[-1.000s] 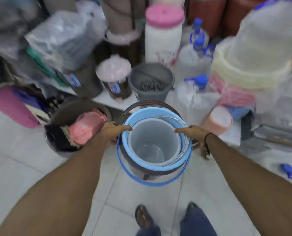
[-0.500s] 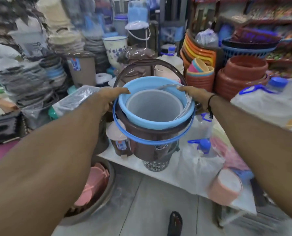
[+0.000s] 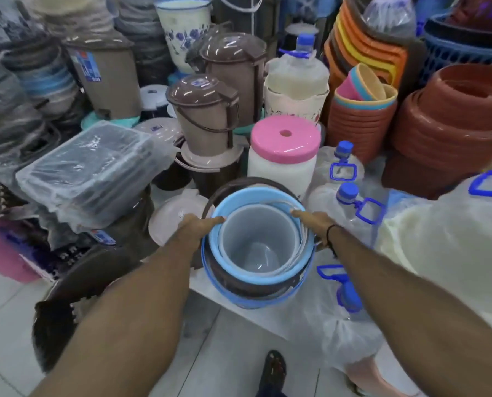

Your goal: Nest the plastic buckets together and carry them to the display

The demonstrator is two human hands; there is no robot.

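While the buckets (image 3: 257, 245) already sit one inside another, the carrying part of the task reads as unfinished. Contents of the stack, inside to outside: grey bucket (image 3: 257, 242), light blue bucket (image 3: 239, 202), brown bucket (image 3: 256, 287), with a blue hoop handle (image 3: 239, 300) hanging low at the near side and a brown handle (image 3: 239, 181) arched over the far rim. Position: held in the air at the front edge of a crowded low white shelf (image 3: 267, 316), above pale floor tiles (image 3: 181, 362). Left hand (image 3: 199, 224): closed on the left rim, fingers laid over the edge. Right hand (image 3: 313, 219): clamped on the right rim likewise, a black band at the wrist. Surroundings: pink-lidded white tub (image 3: 285, 156) just behind the stack, brown lidded bins (image 3: 204, 110) farther back, wrapped clear trays (image 3: 90, 167) to the left, blue-capped bottles (image 3: 345, 173) to the right. Status, as a judgement: nesting complete; a free spot on the display remains to be found, then the stack set down and released.
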